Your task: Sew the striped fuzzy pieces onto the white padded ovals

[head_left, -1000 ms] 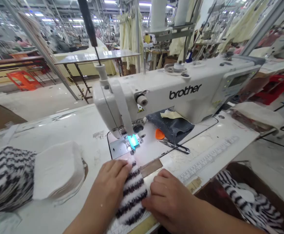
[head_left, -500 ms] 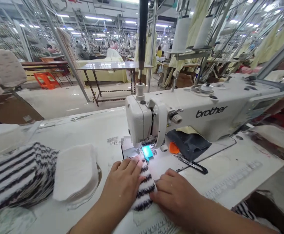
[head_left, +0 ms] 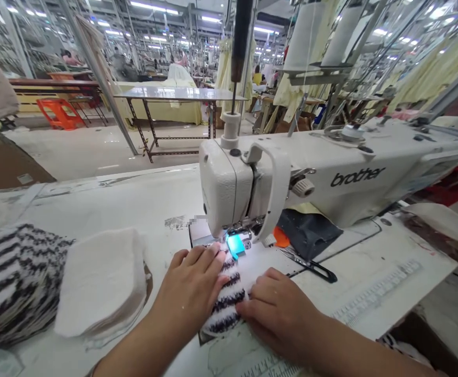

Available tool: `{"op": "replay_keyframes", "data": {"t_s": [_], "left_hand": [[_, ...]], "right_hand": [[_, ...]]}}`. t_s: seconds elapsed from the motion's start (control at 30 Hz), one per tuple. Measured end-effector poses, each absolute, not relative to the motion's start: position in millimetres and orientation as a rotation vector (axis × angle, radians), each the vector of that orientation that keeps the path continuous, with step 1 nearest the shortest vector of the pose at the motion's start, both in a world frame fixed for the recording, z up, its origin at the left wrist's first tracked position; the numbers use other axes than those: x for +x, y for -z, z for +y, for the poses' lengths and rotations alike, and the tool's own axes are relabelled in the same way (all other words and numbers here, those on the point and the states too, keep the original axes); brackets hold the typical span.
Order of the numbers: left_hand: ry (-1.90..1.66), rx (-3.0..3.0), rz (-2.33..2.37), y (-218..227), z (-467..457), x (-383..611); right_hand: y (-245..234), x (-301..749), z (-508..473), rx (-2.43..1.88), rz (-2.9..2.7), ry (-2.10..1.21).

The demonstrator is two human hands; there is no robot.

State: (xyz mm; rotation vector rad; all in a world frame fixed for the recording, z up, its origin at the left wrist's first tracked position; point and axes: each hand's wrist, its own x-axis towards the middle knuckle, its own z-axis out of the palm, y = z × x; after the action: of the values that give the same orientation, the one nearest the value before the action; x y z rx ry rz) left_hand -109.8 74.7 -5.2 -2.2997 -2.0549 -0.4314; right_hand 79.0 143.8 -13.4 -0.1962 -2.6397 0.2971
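Note:
A black-and-white striped fuzzy fabric piece lies on the machine bed, its far end by the needle area of the white sewing machine. My left hand rests flat on the fabric's left side, fingers stretched toward the presser foot, which is mostly hidden. Along the right edge my right hand is closed, thumb and curled fingers at the fabric. A lit blue-green guide sits just beyond the left fingertips.
To the left lie a stack of white fabric pieces and a striped stack. Black-handled snips and a dark cloth lie right of the needle area. A printed ruler runs along the table's right side.
The view has shifted, so the machine head looks larger and the stacks sit further left. Both hands stay at the striped fabric, slightly further left in the picture.

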Motion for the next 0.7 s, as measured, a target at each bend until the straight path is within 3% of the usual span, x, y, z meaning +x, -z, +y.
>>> {"op": "replay_keyframes", "data": {"t_s": [0.23, 0.47, 0.7], "left_hand": [[0.46, -2.314, -1.995, 1, 75, -111], [0.861, -2.453, -1.71, -4, 62, -97], [0.882, -2.494, -1.603, 8, 61, -96]], "right_hand": [[15, 79, 147, -0.19, -2.677, -0.295], [12, 82, 145, -0.188, -2.713, -0.248], [2, 82, 150, -0.123, -2.746, -0.144]]}}
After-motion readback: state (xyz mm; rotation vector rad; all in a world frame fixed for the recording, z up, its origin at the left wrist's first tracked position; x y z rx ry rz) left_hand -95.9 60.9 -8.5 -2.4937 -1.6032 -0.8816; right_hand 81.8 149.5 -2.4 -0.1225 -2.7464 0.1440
